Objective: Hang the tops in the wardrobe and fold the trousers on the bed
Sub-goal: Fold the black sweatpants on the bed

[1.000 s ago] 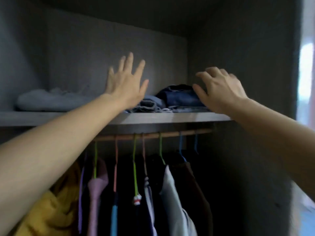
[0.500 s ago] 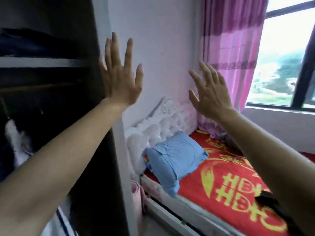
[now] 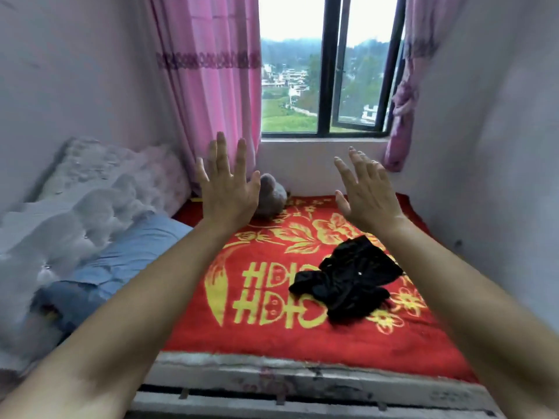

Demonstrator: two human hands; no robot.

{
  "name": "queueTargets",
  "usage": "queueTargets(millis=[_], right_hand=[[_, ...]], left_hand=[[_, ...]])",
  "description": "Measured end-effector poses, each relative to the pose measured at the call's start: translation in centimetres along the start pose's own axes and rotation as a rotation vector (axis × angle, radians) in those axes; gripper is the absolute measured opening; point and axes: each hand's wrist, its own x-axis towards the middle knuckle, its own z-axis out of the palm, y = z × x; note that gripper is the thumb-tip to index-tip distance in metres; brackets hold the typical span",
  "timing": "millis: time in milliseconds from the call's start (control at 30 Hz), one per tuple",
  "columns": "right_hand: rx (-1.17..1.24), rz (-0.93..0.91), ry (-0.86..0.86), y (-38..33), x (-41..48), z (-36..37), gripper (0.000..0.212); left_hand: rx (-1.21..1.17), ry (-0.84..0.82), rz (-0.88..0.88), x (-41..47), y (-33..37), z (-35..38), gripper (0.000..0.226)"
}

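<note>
Plainly, left hand and right hand spread empty; black garment on 囍-printed blanket.

Bare left grip, bare right grip

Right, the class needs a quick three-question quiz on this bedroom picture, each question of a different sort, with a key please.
1. True or false: the left hand grips the black garment.
2. The black garment lies on: A the blue pillow; B the red blanket; C the windowsill.
3. Fill in: the right hand, fingers spread, holds ____.
Key: 1 false; 2 B; 3 nothing.
</note>
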Motion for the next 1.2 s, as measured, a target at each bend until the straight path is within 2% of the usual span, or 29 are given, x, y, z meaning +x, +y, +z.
queueTargets(millis=[133,267,367,600,800,933,1067,1200], right_hand=[[-0.073,0.12,-0.086,5.6,1.7,3.5,0.07],[-0.099,0.213,-0.145,10.3,1.8,8.2,0.069],[-0.069,0.333,-0.189,13.4,-0.1,12.6,0.069],[-0.034,0.48,-0.412,21.1,-6.0,25.5,0.074],[0.129,0.523,-0.607,27.4,-7.4,37.4,0.074],[0.186,0.459,-0.698,30.7,-7.3,45.1,0.072],[0.25,0.433,-0.825,30.6,-8.4,52.5,0.071],[0.294,0.423,-0.945,28.5,-11.1,59.3,0.074]], left_hand=[[-0.17,-0.06,0.046,4.5,3.9,8.5,0.07],[-0.235,-0.222,0.126,6.8,7.8,17.3,0.07],[-0.23,-0.354,0.135,6.6,10.8,23.6,0.071],[-0.22,-0.581,0.209,3.3,16.7,38.4,0.072],[-0.091,-0.815,0.11,0.5,20.5,48.9,0.073],[-0.004,-0.931,0.019,-1.8,21.6,54.6,0.074],[0.043,-1.017,-0.051,-5.3,22.5,59.2,0.076],[0.047,-1.124,-0.046,-10.0,22.3,64.4,0.077]])
